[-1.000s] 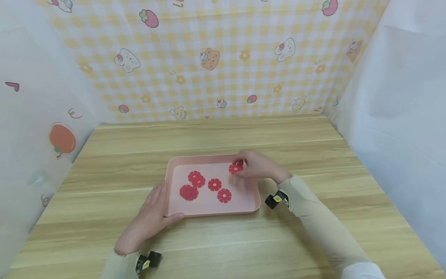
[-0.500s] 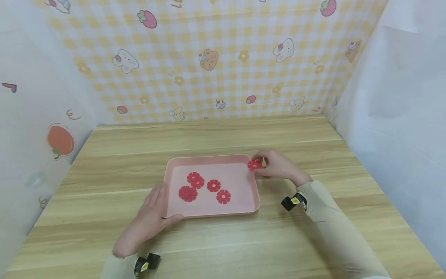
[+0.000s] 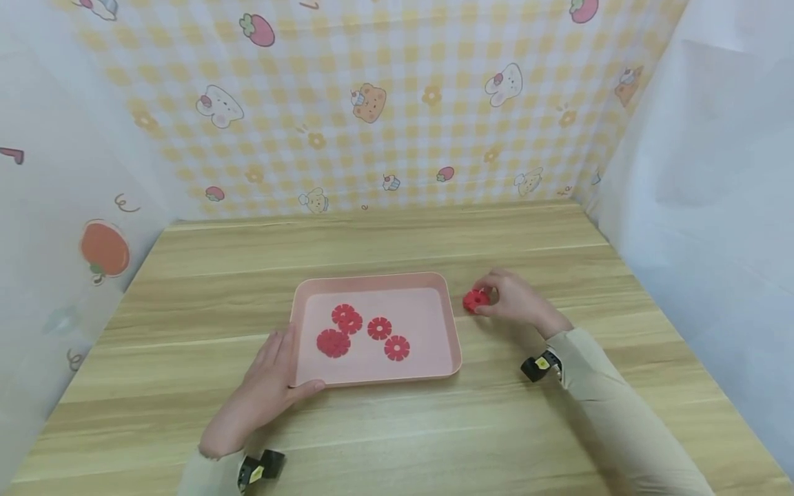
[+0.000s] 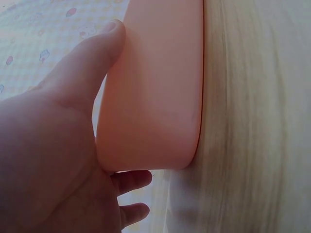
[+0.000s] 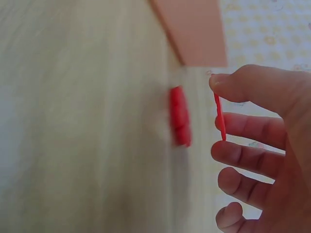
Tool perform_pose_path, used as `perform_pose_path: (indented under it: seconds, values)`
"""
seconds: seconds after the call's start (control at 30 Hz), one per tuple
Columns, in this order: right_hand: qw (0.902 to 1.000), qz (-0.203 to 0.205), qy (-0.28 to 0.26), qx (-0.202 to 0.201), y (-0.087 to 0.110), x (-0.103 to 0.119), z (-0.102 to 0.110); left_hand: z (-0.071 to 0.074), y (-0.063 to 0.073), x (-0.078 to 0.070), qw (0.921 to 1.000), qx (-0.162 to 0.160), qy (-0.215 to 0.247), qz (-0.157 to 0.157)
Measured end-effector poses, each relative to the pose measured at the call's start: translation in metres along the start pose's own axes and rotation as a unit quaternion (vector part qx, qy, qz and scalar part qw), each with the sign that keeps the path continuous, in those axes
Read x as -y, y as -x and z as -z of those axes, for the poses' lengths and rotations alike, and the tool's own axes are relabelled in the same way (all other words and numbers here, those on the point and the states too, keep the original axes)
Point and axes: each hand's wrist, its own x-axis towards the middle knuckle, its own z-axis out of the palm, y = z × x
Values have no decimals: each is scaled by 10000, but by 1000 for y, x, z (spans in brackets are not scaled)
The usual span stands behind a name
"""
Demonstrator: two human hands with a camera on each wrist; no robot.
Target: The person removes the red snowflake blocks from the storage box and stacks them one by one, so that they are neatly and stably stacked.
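Note:
My right hand pinches a thin red snowflake-shaped building disc between thumb and fingers, just right of the pink tray. Below that disc, in the right wrist view, a small pile of red discs lies on the wooden table. My left hand rests around the tray's near left corner. Its thumb lies along the front wall and its fingers along the left side. Inside the tray are single notched discs, an overlapping pair and a clump at the left.
The wooden table runs back to a yellow checked cloth with cartoon prints. White sheets hang at both sides. A black wrist camera sits on the right wrist, and another on the left.
My right hand has carried a disc from the tray's back right corner out over the right rim to the pile on the table. The left hand has stayed at its corner.

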Motion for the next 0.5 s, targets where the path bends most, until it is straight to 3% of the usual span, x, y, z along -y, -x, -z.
perform_pose_path:
  seconds: [0.5]
  values:
    - [9997, -131, -99, 161, -2, -6, -10, 1, 0, -1, 10000, 12, -67, -26]
